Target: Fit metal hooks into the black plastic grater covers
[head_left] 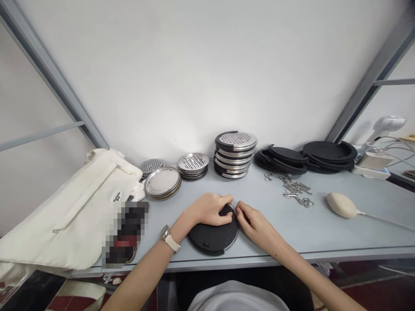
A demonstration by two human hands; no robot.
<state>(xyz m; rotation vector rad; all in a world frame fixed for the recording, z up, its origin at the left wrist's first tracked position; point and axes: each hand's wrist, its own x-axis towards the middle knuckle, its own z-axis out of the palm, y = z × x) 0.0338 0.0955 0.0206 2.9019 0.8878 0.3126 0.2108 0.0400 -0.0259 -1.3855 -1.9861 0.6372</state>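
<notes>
A round black disc (212,238) with a metal rim showing along its right edge lies on the table near the front edge. My left hand (207,210) is closed on its upper part, thumb on top and fingers at the far rim. At the disc's upper right edge, my right hand (254,221) pinches a thin metal piece, apparently a small metal clip (231,207), mostly hidden by the fingers. Similar small metal clips (295,186) lie loose in a pile to the right.
Along the wall stand a stack of assembled round graters (236,156), grater plates (193,165), plain metal discs (162,181) and black round covers (329,155). A white bag (81,207) is at left. A cream corded device (342,204) lies at right.
</notes>
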